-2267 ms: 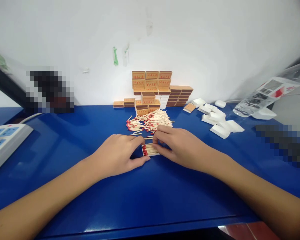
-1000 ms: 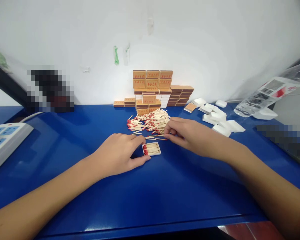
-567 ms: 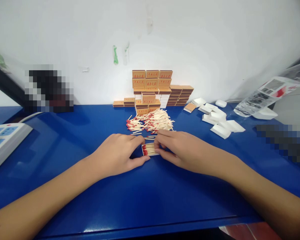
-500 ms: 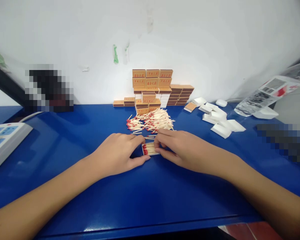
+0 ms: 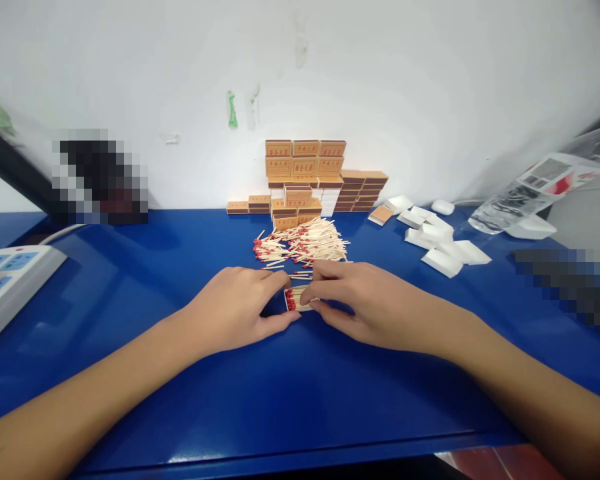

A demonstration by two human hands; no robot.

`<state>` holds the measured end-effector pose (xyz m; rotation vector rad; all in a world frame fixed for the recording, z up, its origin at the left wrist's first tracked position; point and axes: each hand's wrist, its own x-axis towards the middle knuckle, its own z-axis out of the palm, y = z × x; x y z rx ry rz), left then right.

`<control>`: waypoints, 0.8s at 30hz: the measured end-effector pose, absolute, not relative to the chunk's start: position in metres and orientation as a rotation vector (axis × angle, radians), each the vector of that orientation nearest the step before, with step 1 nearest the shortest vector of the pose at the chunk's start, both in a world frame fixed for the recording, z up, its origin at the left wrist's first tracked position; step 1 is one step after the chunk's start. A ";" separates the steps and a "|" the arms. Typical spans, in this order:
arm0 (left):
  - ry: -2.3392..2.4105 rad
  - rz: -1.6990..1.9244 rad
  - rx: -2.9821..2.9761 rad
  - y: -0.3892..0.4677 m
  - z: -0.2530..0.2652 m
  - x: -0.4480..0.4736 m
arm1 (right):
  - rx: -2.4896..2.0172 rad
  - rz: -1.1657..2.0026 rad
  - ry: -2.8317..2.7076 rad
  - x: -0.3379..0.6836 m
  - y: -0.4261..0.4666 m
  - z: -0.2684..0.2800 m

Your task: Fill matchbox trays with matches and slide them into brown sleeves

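Note:
A small white matchbox tray (image 5: 306, 309) lies on the blue table between my hands. Red-tipped matches (image 5: 292, 299) fill it, their heads to the left. My left hand (image 5: 237, 303) grips the tray's left end, with fingers at the far side and the thumb at the near side. At the right end, my right hand (image 5: 357, 297) has its thumb by the near edge and its index finger laid on the matches; it partly covers that end. Just beyond the hands is a pile of loose matches (image 5: 320, 240).
Stacked orange matchboxes (image 5: 305, 167) stand against the wall. Several white trays (image 5: 435, 233) lie at the right, with a plastic bottle (image 5: 510, 197) leaning behind them. A power strip (image 5: 17, 280) is at the left. The table's near edge (image 5: 300, 453) runs below my arms.
My right index finger has reached left over the matches in the tray. My left hand and the tray have stayed in place.

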<state>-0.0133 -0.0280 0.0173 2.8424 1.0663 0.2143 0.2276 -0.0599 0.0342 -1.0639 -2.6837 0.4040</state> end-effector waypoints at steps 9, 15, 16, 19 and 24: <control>1.062 0.229 2.847 -0.028 0.017 -0.015 | -1.022 0.415 -2.703 0.229 -0.062 0.039; 1.068 0.232 2.850 -0.029 0.016 -0.015 | -0.983 0.453 -2.710 0.227 -0.061 0.040; 1.067 0.234 2.849 -0.029 0.016 -0.015 | -0.982 0.456 -2.716 0.227 -0.061 0.041; 1.059 0.238 2.847 -0.028 0.016 -0.015 | -1.006 0.449 -2.730 0.227 -0.063 0.043; 1.060 0.246 2.843 -0.027 0.014 -0.016 | -1.002 0.456 -2.747 0.228 -0.066 0.044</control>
